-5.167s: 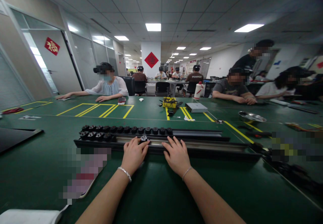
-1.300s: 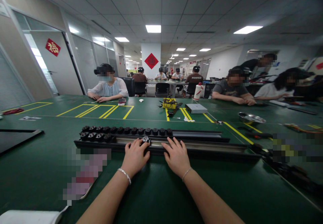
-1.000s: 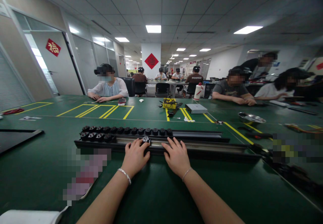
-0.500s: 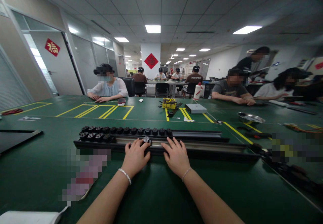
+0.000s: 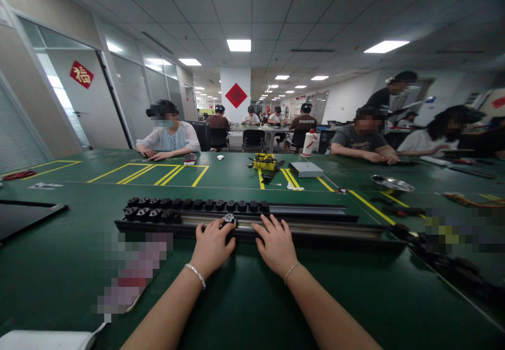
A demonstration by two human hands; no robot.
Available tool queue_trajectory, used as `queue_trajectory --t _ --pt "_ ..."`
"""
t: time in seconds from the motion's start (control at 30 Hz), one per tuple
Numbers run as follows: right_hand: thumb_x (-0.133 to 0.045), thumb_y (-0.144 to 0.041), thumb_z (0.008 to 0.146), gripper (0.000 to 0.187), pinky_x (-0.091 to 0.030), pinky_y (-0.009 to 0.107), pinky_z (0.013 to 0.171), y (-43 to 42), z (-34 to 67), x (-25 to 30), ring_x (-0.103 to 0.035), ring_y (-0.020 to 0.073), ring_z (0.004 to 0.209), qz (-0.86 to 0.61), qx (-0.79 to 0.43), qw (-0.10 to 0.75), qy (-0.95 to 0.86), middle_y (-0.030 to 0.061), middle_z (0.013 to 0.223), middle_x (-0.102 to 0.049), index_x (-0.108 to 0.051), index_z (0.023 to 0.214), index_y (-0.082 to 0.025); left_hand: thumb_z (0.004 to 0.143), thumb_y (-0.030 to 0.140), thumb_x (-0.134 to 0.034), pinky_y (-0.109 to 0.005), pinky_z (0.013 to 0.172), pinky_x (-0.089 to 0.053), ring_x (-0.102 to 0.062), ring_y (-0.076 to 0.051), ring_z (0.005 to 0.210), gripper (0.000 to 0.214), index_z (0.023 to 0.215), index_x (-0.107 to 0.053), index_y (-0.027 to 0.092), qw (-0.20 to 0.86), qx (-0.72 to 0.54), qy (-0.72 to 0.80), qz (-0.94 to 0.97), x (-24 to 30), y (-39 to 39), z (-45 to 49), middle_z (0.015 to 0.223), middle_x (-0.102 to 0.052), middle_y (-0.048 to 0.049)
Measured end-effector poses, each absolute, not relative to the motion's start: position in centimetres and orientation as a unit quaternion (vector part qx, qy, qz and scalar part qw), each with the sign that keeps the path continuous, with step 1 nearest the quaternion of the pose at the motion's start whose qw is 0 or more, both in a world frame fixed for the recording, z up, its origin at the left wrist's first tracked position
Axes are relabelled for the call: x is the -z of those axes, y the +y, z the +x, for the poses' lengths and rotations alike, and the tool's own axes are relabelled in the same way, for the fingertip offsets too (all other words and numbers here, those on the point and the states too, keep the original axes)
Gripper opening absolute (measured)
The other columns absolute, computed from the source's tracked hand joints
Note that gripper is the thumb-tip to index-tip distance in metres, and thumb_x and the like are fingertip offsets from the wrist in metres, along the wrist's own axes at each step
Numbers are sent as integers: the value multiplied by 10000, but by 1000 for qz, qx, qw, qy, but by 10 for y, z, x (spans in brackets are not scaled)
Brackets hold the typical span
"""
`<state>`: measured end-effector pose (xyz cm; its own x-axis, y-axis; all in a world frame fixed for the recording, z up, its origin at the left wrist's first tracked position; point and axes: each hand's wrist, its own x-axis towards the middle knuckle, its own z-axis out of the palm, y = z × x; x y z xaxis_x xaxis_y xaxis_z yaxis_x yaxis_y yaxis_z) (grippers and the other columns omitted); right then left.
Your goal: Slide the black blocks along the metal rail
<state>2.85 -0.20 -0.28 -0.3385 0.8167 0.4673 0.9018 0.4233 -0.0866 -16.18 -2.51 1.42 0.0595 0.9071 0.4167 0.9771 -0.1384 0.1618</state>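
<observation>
In the head view, with the lone black block (image 5: pixel 230 219) as the clock's centre, the left hand (image 5: pixel 213 242) lies at seven o'clock, its fingers partly curled and fairly narrow, the index finger apparently against the block; whether it truly grips it I cannot tell. The block appears to sit on the near rail (image 5: pixel 323 228), well apart from the four black blocks (image 5: pixel 155 214) at nine o'clock. The right hand (image 5: pixel 277 237) is at four o'clock, fingers spread wide at the same rail and holding nothing visible. The far rail (image 5: pixel 311 210), with its long row of blocks (image 5: pixel 199 203), runs just beyond, towards twelve. To do this well, I would judge, the right hand should steady the near rail while the left guides the block squarely, with low, even pressure so that it neither tilts nor jams
</observation>
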Motion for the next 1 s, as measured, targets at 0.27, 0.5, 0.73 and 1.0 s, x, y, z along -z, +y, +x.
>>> queue_trajectory --t 0.27,0.5,0.73,1.0 --pt "-447 -330 835 379 -152 456 1031 -2 28 2 -301 237 1280 -526 95 228 -814 -5 1369 -419 -498 1208 -381 764 338 -486 -526 975 -221 -492 -229 1097 317 1072 -559 332 76 207 -653 -724 -15 -26 -161 1185 -558 -44" --pt "-455 -326 831 388 -154 458 1030 -2 28 3 -298 238 1282 -527 94 229 -813 -4 1371 -416 -493 1213 -385 767 343 -476 -524 970 -225 -501 -229 1076 315 1071 -560 331 78 207 -650 -727 -16 -25 -161 1176 -557 -41" --pt "-454 -323 830 398 -155 464 1029 -3 28 1 -299 245 1280 -529 99 222 -813 5 1373 -414 -487 1224 -370 768 344 -479 -511 981 -213 -494 -227 1081 318 1074 -566 330 68 200 -657 -724 -18 -26 -160 1185 -554 -47" --pt "-454 -319 828 404 -151 466 1030 -4 28 0 -290 248 1284 -532 96 213 -814 5 1379 -405 -484 1228 -366 769 338 -480 -512 989 -213 -489 -229 1096 326 1084 -565 330 66 198 -658 -724 -19 -27 -160 1201 -550 -49"
